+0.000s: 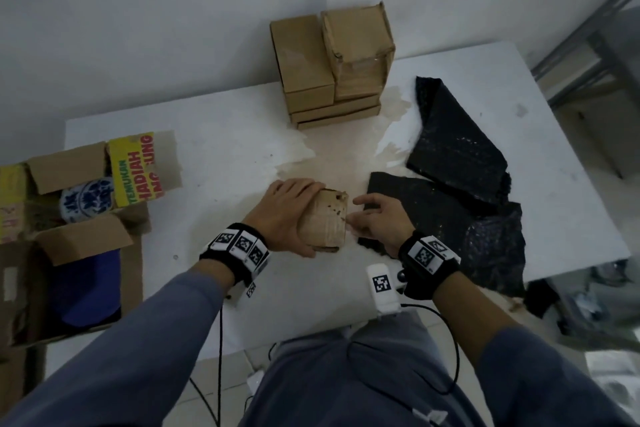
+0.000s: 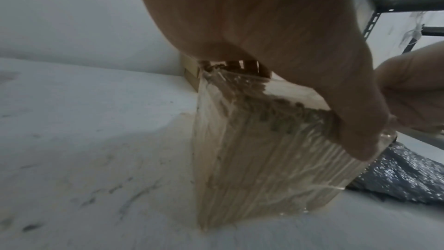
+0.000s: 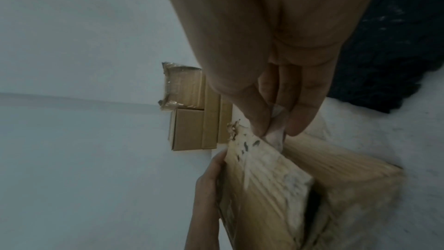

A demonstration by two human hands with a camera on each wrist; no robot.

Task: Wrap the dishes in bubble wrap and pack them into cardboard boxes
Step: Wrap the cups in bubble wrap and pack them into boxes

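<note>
A: Where was the small cardboard box (image 1: 323, 222) just then?

B: On the bench (image 1: 221, 135), near its front edge and close in front of the person. The left hand (image 1: 285, 215) was wrapped over its left side, fingers curled round the far top edge, thumb low on the near corner. The black bubble wrap (image 1: 453, 163) lay just to the right, and some of it sat under the right hand (image 1: 379, 218).

A: And the right hand's fingers?

B: Pinched together — thumb and fingertips (image 3: 261, 121) clamped on a pale tab at the box's upper edge. It looked like the loose end of clear tape, though I couldn't be sure.

A: What could have gone wrong?

B: I'd judge that tape the weak spot. The top already looked torn and speckled, so a hard pull might have ripped the cardboard rather than freed the tape. A sideways tug could also have twisted the box out of the left hand's hold, as it stood tilted and not flat.

A: Which way did it point?

B: Its long axis ran roughly from the person toward the far wall, the far end raised, the broad taped face turned up and right. The stack of boxes (image 1: 329, 69) stood well beyond it, and the open carton holding a blue-patterned dish (image 1: 88, 199) sat off to the left.
</note>
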